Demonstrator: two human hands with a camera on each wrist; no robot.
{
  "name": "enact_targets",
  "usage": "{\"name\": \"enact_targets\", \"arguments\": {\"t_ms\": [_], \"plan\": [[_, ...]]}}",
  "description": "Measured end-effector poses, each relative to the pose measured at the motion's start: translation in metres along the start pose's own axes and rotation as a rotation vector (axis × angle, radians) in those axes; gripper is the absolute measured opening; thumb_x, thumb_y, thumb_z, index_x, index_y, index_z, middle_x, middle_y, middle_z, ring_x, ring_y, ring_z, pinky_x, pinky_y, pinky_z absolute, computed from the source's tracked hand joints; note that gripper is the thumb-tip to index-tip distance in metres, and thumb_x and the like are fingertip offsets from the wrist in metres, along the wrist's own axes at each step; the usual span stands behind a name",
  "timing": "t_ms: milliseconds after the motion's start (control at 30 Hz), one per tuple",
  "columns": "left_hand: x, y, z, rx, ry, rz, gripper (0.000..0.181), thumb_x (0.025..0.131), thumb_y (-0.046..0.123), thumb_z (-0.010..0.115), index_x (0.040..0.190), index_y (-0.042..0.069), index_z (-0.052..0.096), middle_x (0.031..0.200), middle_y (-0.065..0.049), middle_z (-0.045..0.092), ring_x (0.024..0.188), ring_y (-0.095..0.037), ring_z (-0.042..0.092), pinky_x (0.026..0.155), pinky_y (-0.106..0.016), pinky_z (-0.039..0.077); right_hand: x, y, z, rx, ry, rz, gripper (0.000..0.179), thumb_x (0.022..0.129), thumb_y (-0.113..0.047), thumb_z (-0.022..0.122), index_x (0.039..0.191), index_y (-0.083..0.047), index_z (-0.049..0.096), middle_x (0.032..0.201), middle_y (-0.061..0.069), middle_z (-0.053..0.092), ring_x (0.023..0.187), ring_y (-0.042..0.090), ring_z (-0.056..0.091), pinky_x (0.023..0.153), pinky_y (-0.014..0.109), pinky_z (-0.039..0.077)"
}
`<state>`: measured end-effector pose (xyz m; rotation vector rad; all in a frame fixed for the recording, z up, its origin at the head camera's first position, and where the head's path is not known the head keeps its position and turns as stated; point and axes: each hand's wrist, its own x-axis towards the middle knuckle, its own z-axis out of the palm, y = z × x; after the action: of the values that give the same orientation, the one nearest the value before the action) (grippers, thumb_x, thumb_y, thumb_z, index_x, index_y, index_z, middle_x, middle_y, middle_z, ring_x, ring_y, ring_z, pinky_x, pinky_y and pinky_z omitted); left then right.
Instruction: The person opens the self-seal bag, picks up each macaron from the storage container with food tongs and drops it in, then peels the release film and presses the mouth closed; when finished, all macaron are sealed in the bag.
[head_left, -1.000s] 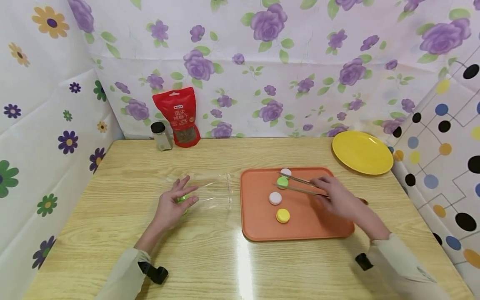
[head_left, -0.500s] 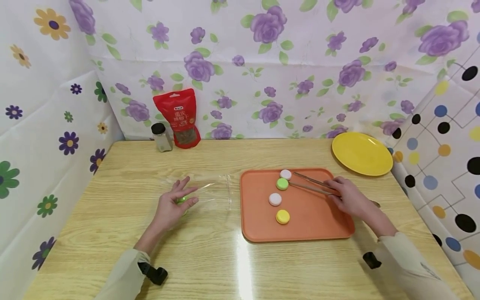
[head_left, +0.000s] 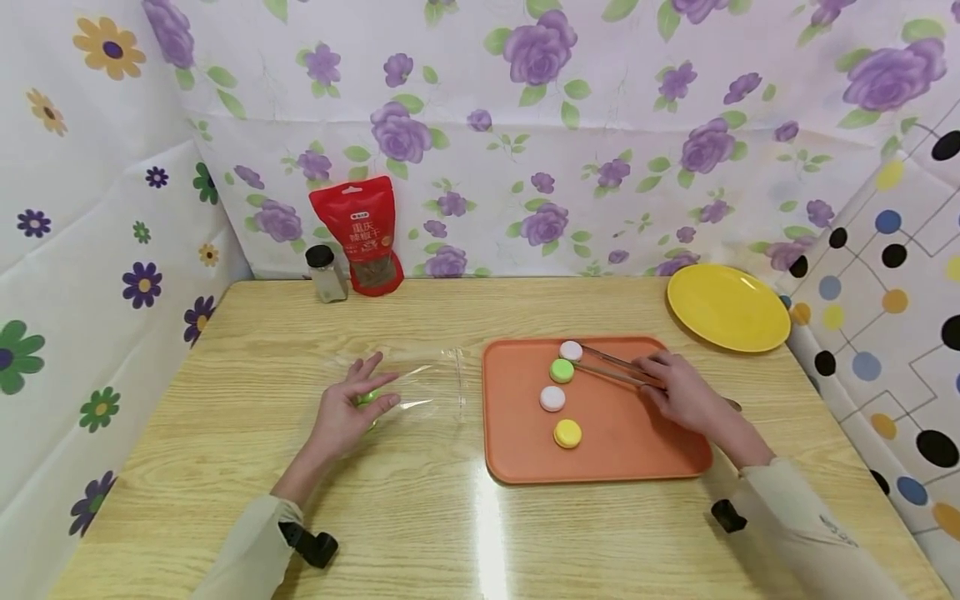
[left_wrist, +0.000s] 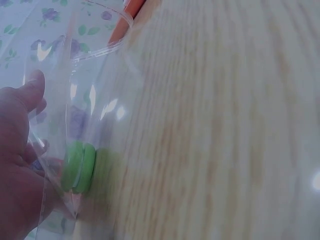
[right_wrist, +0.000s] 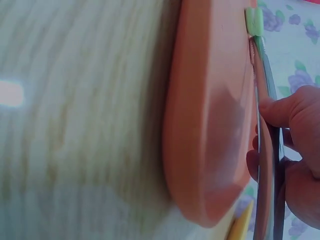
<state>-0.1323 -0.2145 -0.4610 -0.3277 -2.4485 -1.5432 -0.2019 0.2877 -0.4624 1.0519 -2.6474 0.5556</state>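
Observation:
My left hand [head_left: 341,414] holds a clear plastic bag [head_left: 431,383] near the table, thumb and fingers curled at it. Inside the bag lies a green macaron [left_wrist: 79,167], partly behind the fingers in the head view. My right hand [head_left: 678,392] grips metal tongs [head_left: 618,369] over the orange tray [head_left: 517,458]. One tong tip is right beside a pale pink macaron [head_left: 571,351], the other at the edge of a green macaron [head_left: 561,371]. Nearer me on the tray are another pale pink macaron [head_left: 552,398] and a yellow macaron [head_left: 567,433].
A yellow plate [head_left: 729,307] lies at the back right, beyond the tray. At the back left stand a red pouch [head_left: 365,237] and a black-capped jar [head_left: 327,275]. Patterned cloths line the back and both sides of the wooden table [head_left: 420,517].
The tongs drew back to the right, then came left again with their tips close to the two far macarons. The green macaron on the tray has shifted slightly. The left hand stays in place.

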Motion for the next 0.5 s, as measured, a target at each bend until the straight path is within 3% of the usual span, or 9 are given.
{"name": "enact_targets", "arguments": {"t_ms": [233, 400, 500], "plan": [[0.0, 0.021, -0.004, -0.004, -0.017, 0.015, 0.029, 0.082, -0.009, 0.076, 0.11, -0.015, 0.069, 0.138, -0.037, 0.045, 0.133, -0.064, 0.026, 0.108, -0.069, 0.023, -0.003, 0.001, 0.0, -0.007, 0.033, 0.008, 0.039, 0.079, 0.009, 0.078, 0.116, 0.006, 0.068, 0.102, 0.017, 0.064, 0.084, 0.034, 0.059, 0.071, 0.052, 0.05], [0.0, 0.017, -0.003, -0.007, -0.018, 0.006, 0.03, 0.082, -0.01, 0.076, 0.11, -0.015, 0.069, 0.139, -0.037, 0.045, 0.134, -0.063, 0.026, 0.109, -0.067, 0.023, -0.002, -0.007, -0.007, -0.005, 0.068, 0.0, 0.041, 0.077, 0.01, 0.079, 0.115, 0.005, 0.068, 0.103, 0.018, 0.064, 0.08, 0.033, 0.056, 0.065, 0.047, 0.048], [0.001, 0.008, -0.002, -0.014, -0.011, -0.007, 0.03, 0.083, -0.009, 0.076, 0.112, -0.013, 0.069, 0.141, -0.034, 0.045, 0.136, -0.06, 0.026, 0.111, -0.065, 0.022, 0.002, -0.017, -0.01, 0.0, 0.072, -0.031, 0.041, 0.076, 0.012, 0.079, 0.115, 0.005, 0.069, 0.104, 0.017, 0.064, 0.082, 0.032, 0.055, 0.065, 0.045, 0.048]]}}
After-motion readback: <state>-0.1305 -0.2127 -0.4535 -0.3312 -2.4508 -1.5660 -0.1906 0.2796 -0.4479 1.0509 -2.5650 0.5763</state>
